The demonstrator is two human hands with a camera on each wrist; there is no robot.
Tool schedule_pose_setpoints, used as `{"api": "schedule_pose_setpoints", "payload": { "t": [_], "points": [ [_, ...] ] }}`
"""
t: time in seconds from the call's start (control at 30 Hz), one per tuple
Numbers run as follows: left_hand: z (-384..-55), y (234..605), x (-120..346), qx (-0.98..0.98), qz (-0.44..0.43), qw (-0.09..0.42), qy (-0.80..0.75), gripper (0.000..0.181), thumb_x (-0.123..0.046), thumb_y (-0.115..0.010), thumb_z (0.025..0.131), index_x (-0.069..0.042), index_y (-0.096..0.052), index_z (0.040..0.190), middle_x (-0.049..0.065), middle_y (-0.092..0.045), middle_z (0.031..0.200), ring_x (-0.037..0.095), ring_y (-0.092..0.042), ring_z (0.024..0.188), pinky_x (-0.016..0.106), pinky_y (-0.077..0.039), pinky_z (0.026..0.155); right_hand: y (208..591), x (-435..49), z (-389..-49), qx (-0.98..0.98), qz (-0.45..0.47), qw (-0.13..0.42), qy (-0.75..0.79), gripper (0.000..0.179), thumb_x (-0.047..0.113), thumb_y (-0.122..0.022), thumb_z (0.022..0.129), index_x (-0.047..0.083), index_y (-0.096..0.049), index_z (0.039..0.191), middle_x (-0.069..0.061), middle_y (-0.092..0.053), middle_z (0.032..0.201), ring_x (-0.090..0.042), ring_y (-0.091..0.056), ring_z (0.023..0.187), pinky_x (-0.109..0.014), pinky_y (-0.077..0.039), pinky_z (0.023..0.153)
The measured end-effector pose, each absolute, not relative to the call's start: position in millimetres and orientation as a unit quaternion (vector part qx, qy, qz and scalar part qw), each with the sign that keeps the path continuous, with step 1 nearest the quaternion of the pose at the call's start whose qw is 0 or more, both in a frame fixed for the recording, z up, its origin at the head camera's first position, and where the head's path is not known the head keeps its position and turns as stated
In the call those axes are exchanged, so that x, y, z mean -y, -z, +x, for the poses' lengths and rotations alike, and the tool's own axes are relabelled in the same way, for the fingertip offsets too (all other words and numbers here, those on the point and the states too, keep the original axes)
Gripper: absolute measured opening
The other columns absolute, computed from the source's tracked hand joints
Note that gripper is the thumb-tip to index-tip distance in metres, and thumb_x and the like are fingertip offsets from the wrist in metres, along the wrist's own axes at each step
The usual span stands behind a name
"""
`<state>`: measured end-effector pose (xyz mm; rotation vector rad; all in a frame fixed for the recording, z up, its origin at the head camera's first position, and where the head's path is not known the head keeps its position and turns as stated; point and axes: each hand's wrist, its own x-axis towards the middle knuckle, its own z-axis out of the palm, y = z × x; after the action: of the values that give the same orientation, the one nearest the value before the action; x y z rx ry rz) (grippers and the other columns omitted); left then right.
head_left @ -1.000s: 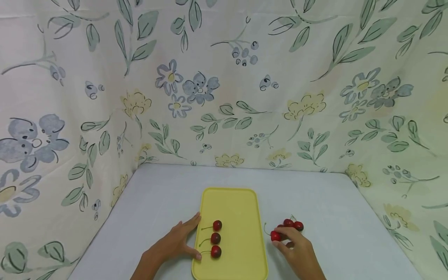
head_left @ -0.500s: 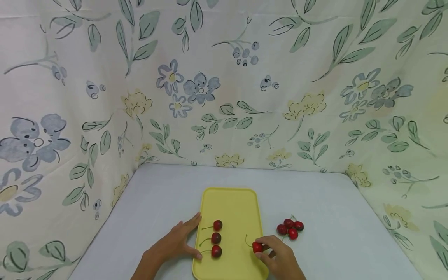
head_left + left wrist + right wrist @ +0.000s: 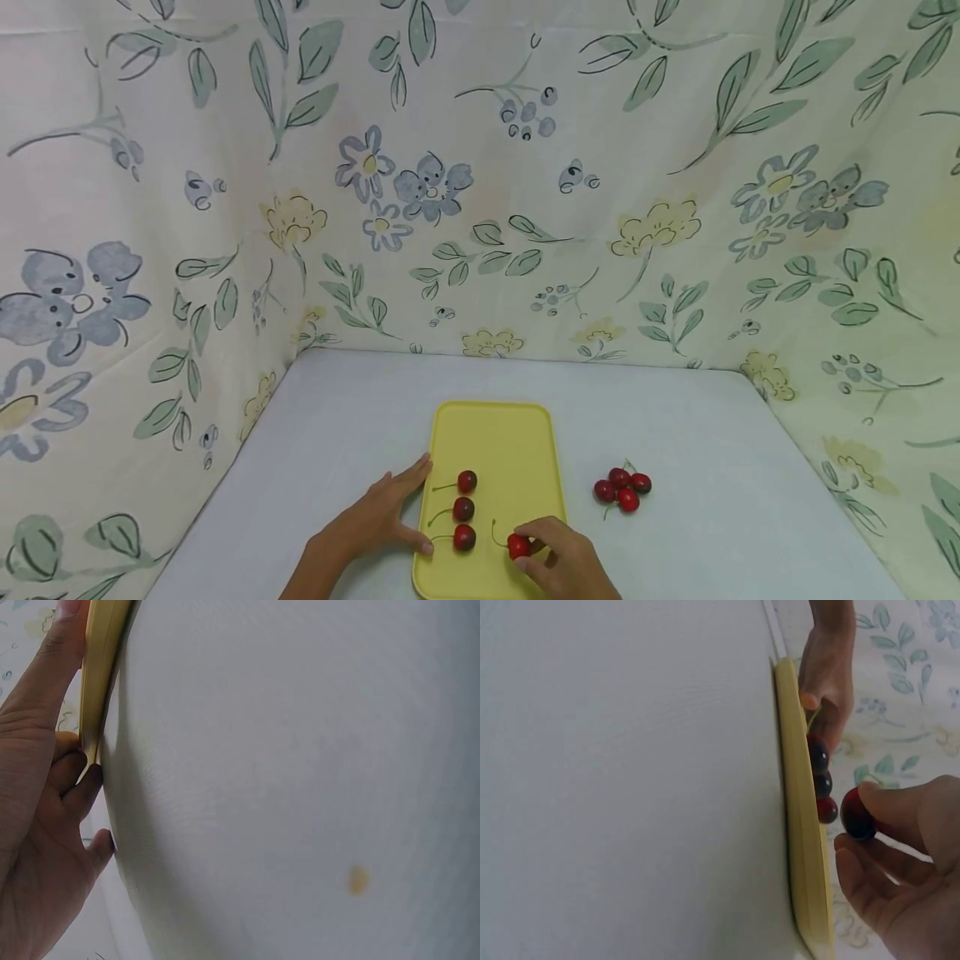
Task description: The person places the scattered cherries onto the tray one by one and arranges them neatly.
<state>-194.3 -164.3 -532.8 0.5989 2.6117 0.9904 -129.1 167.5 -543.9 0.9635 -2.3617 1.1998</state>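
A yellow tray [image 3: 497, 442] lies on the white table. On its left half, three dark red cherries [image 3: 463, 509] form a column, stems pointing left. My left hand [image 3: 378, 517] rests at the tray's left edge, thumb and fingers spread along the rim; in the left wrist view the hand [image 3: 49, 817] touches the tray's side. Between thumb and fingertips, my right hand [image 3: 564, 557] pinches a bright red cherry [image 3: 518, 547] over the tray's near right part, stem up and left. The right wrist view shows this pinched cherry [image 3: 857, 814] held above the tray surface.
Right of the tray, several loose cherries [image 3: 627, 500] sit bunched on the white table [image 3: 697, 442]. A floral cloth [image 3: 480, 208] hangs behind the table and along both sides. A small yellowish spot [image 3: 358, 880] shows in the left wrist view.
My right hand has carried one cherry from the bunch on the right leftward over the tray, toward the column of three. The left hand has stayed at the tray's edge.
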Motion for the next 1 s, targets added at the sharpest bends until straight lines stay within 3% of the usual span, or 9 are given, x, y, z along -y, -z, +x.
{"api": "schedule_pose_setpoints", "payload": {
  "t": [0.13, 0.3, 0.5, 0.7, 0.9, 1.0],
  "points": [
    [-193.9, 532.4, 164.5, -0.904, 0.209, 0.14, -0.345, 0.127, -0.057, -0.093, 0.07, -0.004, -0.031, 0.167, 0.011, -0.026, 0.175, 0.04, -0.03, 0.159, 0.073, -0.017, 0.126, 546.7, -159.5, -126.7, 0.824, 0.343, 0.118, -0.435, 0.026, 0.01, -0.083, 0.091, 0.007, -0.072, 0.115, -0.005, -0.073, 0.102, -0.005, -0.071, 0.087, -0.015, -0.055, 0.061],
    [-193.6, 532.2, 163.8, -0.903, 0.206, 0.146, -0.349, 0.126, -0.057, -0.093, 0.07, -0.006, -0.03, 0.167, 0.011, -0.026, 0.175, 0.041, -0.029, 0.159, 0.074, -0.017, 0.126, 549.0, -149.9, -124.9, 0.821, 0.35, 0.094, -0.441, 0.025, 0.008, -0.082, 0.091, 0.005, -0.073, 0.114, -0.005, -0.073, 0.1, -0.004, -0.068, 0.086, -0.015, -0.055, 0.062],
    [-194.5, 533.6, 163.8, -0.906, 0.206, 0.14, -0.342, 0.127, -0.059, -0.093, 0.069, -0.007, -0.03, 0.167, 0.01, -0.026, 0.175, 0.04, -0.03, 0.159, 0.072, -0.017, 0.126, 545.9, -139.2, -122.8, 0.833, 0.308, 0.009, -0.461, 0.022, 0.017, -0.079, 0.096, 0.006, -0.075, 0.115, 0.0, -0.071, 0.101, 0.006, -0.059, 0.088, -0.017, -0.054, 0.064],
    [-194.4, 532.9, 164.1, -0.907, 0.207, 0.135, -0.341, 0.127, -0.06, -0.092, 0.069, -0.007, -0.031, 0.167, 0.009, -0.027, 0.175, 0.038, -0.03, 0.159, 0.072, -0.017, 0.127, 544.1, -127.9, -120.9, 0.829, 0.322, -0.003, -0.458, 0.023, 0.017, -0.078, 0.097, 0.003, -0.074, 0.115, -0.001, -0.071, 0.101, 0.006, -0.061, 0.089, -0.017, -0.055, 0.067],
    [-193.7, 531.5, 163.8, -0.907, 0.209, 0.134, -0.339, 0.127, -0.061, -0.092, 0.069, -0.006, -0.031, 0.167, 0.01, -0.027, 0.175, 0.038, -0.031, 0.159, 0.071, -0.017, 0.127, 533.6, -114.2, -120.2, 0.848, 0.243, -0.115, -0.457, 0.028, 0.023, -0.081, 0.095, 0.007, -0.075, 0.117, 0.014, -0.067, 0.1, 0.008, -0.058, 0.085, -0.018, -0.055, 0.071],
    [-193.7, 531.9, 163.3, -0.908, 0.208, 0.136, -0.338, 0.128, -0.061, -0.092, 0.069, -0.006, -0.031, 0.167, 0.01, -0.027, 0.175, 0.039, -0.031, 0.159, 0.072, -0.017, 0.127, 530.8, -107.5, -121.4, 0.861, 0.226, -0.134, -0.435, 0.027, 0.023, -0.082, 0.093, 0.008, -0.076, 0.114, 0.015, -0.066, 0.099, 0.007, -0.057, 0.085, -0.019, -0.054, 0.074]
  ]
}}
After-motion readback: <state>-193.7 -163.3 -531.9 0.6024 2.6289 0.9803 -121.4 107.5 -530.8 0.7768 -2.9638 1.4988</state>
